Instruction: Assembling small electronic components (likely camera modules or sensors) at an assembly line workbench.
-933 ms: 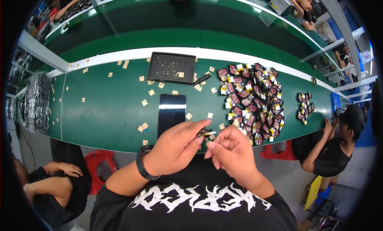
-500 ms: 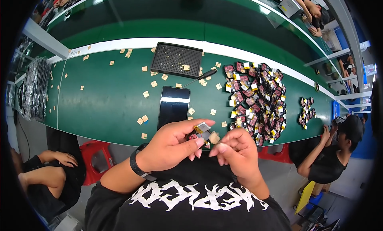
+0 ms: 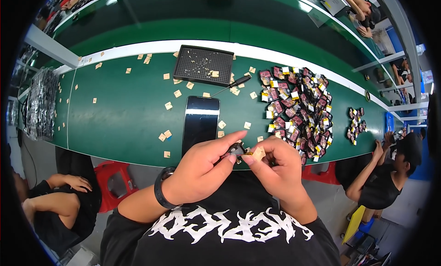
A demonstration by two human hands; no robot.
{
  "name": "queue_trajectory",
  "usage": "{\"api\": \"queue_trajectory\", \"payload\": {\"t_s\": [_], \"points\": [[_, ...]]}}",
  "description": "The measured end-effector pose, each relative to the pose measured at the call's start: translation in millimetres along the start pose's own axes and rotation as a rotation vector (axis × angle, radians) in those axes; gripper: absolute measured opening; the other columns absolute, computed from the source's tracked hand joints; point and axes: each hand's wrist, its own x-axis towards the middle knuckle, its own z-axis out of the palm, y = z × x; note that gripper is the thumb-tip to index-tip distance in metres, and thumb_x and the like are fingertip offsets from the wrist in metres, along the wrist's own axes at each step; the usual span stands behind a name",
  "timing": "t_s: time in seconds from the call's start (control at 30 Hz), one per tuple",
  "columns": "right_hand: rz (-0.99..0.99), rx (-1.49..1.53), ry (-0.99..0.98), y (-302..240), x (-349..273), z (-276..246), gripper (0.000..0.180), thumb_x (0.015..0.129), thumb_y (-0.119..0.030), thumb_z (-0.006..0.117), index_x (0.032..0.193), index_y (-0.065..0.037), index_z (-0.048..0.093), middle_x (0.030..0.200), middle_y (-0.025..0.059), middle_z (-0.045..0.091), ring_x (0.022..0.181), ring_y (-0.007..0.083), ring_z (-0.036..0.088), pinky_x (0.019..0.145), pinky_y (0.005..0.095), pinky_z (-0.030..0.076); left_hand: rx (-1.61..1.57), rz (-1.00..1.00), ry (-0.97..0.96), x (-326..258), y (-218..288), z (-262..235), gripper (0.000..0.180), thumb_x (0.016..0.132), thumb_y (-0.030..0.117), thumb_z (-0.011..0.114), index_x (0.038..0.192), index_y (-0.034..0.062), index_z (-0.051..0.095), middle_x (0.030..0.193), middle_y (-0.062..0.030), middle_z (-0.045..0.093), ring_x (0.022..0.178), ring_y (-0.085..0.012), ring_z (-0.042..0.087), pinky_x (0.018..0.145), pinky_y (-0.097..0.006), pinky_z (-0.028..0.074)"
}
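Close to the table's near edge, my left hand (image 3: 200, 169) is closed around a small black housing (image 3: 235, 149), with the fingers covering much of it. My right hand (image 3: 280, 169) pinches a tan paper square (image 3: 259, 154) at the housing's right side. A bit of yellow shows between the housing and the paper; what it belongs to is too small to tell. Just beyond my left hand lies a dark phone (image 3: 200, 123) with a glossy screen. To the right is a large pile of similar black housings (image 3: 294, 112) with pink, white and yellow parts.
A black perforated tray (image 3: 179, 66) holds small scraps, with a screwdriver (image 3: 240, 81) beside it. Tan squares (image 3: 168, 106) lie scattered across the green table (image 3: 124, 128). Farther right is a smaller housing group (image 3: 355, 123). A stack of clear plastic trays (image 3: 39, 102) stands left. People sit on both sides.
My right hand has moved up against the housing and now pinches the tan square. The housing has turned in my left hand, and its silver block with yellow tape no longer shows.
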Motion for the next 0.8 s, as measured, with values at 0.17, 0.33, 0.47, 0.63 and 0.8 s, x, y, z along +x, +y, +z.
{"api": "queue_trajectory", "payload": {"t_s": [0.17, 0.33, 0.47, 0.63, 0.8], "points": [[0.163, 0.421, 0.113, 2, -11, 16, 0.02, 0.085, -0.001, 0.077, 0.104, -0.003, 0.069, 0.087, 0.0061, 0.065, 0.059, 0.0073, 0.052, 0.052, 0.023, 0.04, 0.1, 0.074, 0.015, 1, -2, 1, 0.051, 0.094, -0.003, 0.054, 0.145, -0.0026, 0.051, 0.092, -0.0077, 0.064, 0.076, -0.0124, 0.056, 0.073, -0.027, 0.047], [-0.183, -0.06, -0.131, 5, -2, -8, 0.036, 0.078, 0.005, 0.077, 0.113, -0.002, 0.07, 0.093, 0.009, 0.068, 0.064, 0.0153, 0.063, 0.055, 0.0255, 0.049, 0.114, 0.153, 0.023, -1, -6, 2, 0.053, 0.092, -0.003, 0.056, 0.145, -0.0023, 0.051, 0.088, -0.0089, 0.063, 0.075, -0.0159, 0.058, 0.071, -0.029, 0.047], [-0.329, -0.147, -0.063, 6, -1, -6, 0.033, 0.079, 0.004, 0.078, 0.11, -0.002, 0.07, 0.091, 0.0104, 0.071, 0.069, 0.017, 0.067, 0.059, 0.0253, 0.053, 0.179, 0.164, 0.007, -2, -4, 1, 0.054, 0.091, -0.004, 0.057, 0.145, -0.0019, 0.052, 0.089, -0.0102, 0.065, 0.075, -0.0191, 0.06, 0.072, -0.031, 0.048], [-0.022, 0.067, -0.014, 6, -19, 9, 0.019, 0.088, -0.001, 0.077, 0.105, 0.0, 0.069, 0.084, 0.0076, 0.071, 0.064, 0.0095, 0.064, 0.059, 0.0234, 0.051, 0.217, 0.228, 0.077, -5, -13, 6, 0.053, 0.091, -0.005, 0.057, 0.143, -0.0016, 0.053, 0.093, -0.0128, 0.068, 0.078, -0.0229, 0.064, 0.074, -0.032, 0.05], [0.173, 0.191, -0.016, 5, -22, 16, 0.014, 0.091, -0.003, 0.075, 0.103, 0.001, 0.068, 0.078, 0.0055, 0.071, 0.061, 0.0064, 0.059, 0.055, 0.0229, 0.047, 0.23, 0.226, 0.056, -7, -17, 5, 0.05, 0.091, -0.005, 0.056, 0.141, -0.0016, 0.055, 0.096, -0.0146, 0.069, 0.081, -0.0261, 0.067, 0.076, -0.035, 0.053]]}}
